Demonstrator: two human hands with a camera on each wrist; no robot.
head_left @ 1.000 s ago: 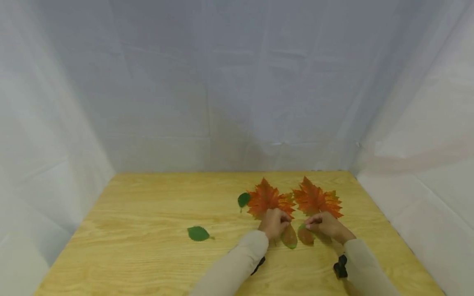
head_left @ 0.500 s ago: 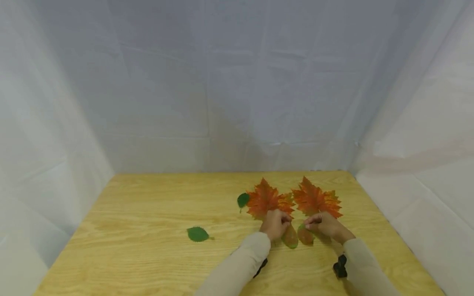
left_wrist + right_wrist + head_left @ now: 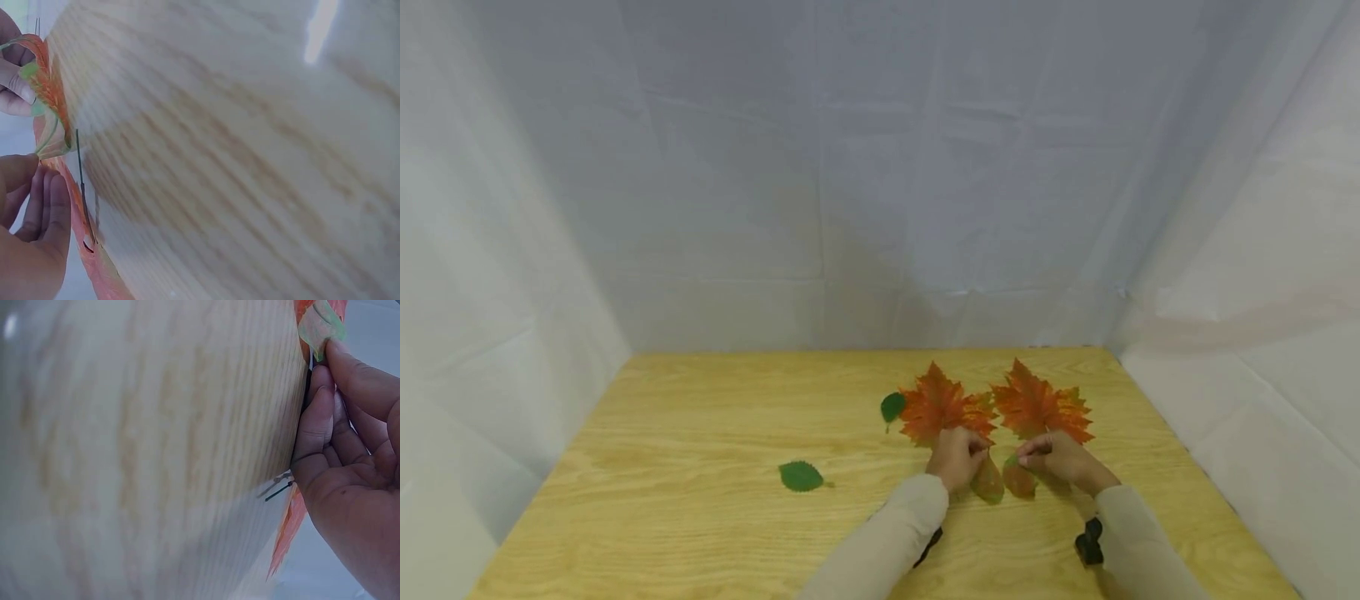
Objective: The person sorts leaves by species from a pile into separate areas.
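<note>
My left hand [image 3: 957, 458] pinches the stem end of an oval orange-green leaf [image 3: 988, 482] between thumb and finger; the leaf hangs toward me over the table. Just right of it, a second oval leaf [image 3: 1019, 478] is pinched at its green tip by my right hand [image 3: 1066, 460]. In the right wrist view, thumb and forefinger meet on that leaf's green edge [image 3: 322, 328]. Behind the hands lie two orange maple leaves, a left one [image 3: 936, 404] partly covered by my left hand and a right one [image 3: 1037, 400] near my right fingers. Their lower ends are partly hidden.
A small green leaf [image 3: 892, 407] lies at the left maple leaf's edge. Another green leaf [image 3: 801, 476] lies farther left on the wooden table [image 3: 700, 525]. White sheeting [image 3: 865, 208] encloses the table's back and sides.
My left hand has shifted very slightly to the right with its oval leaf, bringing it nearer the other one. The right hand stays in place, still pinching its leaf.
</note>
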